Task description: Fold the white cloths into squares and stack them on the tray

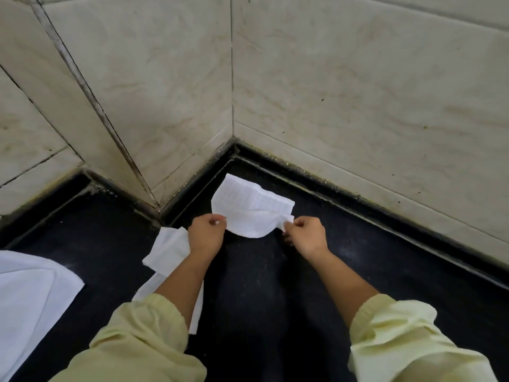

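A small white cloth (249,209) lies crumpled on the black counter (275,285) near the wall corner, its near edge sagging in a curve. My left hand (205,234) pinches its near left corner and my right hand (304,237) pinches its near right corner. A second white cloth (168,253) lies rumpled under my left forearm, partly hidden by it. A larger white cloth (30,293) spreads at the left edge of the view. No tray is in view.
Beige marbled wall tiles (358,92) close the counter at the back and form a corner just beyond the held cloth. A tiled pillar edge (157,209) juts out at the left. Pale yellow sleeves cover both forearms.
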Demonstrator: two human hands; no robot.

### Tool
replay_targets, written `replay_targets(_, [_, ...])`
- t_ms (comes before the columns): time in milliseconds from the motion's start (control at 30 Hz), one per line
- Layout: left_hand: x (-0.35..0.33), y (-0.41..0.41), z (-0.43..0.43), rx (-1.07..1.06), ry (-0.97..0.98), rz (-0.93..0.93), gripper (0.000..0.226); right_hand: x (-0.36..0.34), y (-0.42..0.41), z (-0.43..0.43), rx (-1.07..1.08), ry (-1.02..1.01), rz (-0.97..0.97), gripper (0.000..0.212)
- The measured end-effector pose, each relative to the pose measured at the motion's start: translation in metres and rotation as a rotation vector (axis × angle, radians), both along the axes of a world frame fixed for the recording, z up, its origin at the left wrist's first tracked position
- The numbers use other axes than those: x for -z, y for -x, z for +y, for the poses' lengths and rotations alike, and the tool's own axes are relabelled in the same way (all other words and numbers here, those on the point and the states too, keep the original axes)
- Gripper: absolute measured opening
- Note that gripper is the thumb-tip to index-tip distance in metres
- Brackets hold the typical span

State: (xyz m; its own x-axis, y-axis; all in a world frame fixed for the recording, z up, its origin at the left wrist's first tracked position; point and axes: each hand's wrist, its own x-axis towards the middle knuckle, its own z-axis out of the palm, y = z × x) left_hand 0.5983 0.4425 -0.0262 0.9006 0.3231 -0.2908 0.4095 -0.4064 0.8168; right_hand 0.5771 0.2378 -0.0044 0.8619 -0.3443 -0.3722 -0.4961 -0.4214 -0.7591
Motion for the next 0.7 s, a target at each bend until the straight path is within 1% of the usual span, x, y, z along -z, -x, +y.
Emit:
replay_targets(67, [-0.010,0.007,-0.006,-0.051,0.130,-0.029,0.014,-0.007,0.010,-0.008,0.030,-0.103,-0.008,0.019])
replay_targets(133, [-0.024,0.020,-0.017,-0.104,0.256,-0.049,0.015,-0.016,0.025,-0.018,0.032,-0.186,-0.013,0.017])
replay_targets(233, [-0.045,0.041,-0.034,-0.192,0.459,-0.050,0.017,-0.034,0.049,-0.039,0.028,-0.311,-0.006,0.017])
replay_targets(333, [-0.067,0.065,-0.052,-0.225,0.625,-0.032,0.020,-0.056,0.075,-0.064,0.054,-0.395,-0.038,0.021])
replay_targets(433, [-0.084,0.085,-0.068,-0.209,0.695,0.022,0.028,-0.074,0.097,-0.087,0.117,-0.471,-0.055,0.018])
replay_targets(533, [-0.102,0.101,-0.084,-0.135,0.759,0.091,0.029,-0.090,0.121,-0.112,0.202,-0.550,-0.063,0.012])
replay_targets(600, [-0.112,0.112,-0.098,-0.032,0.749,0.124,0.030,-0.096,0.139,-0.131,0.251,-0.574,-0.073,0.010])
replay_targets(700, [-0.121,0.121,-0.124,0.084,0.664,0.147,0.032,-0.100,0.160,-0.156,0.301,-0.591,-0.086,0.008])
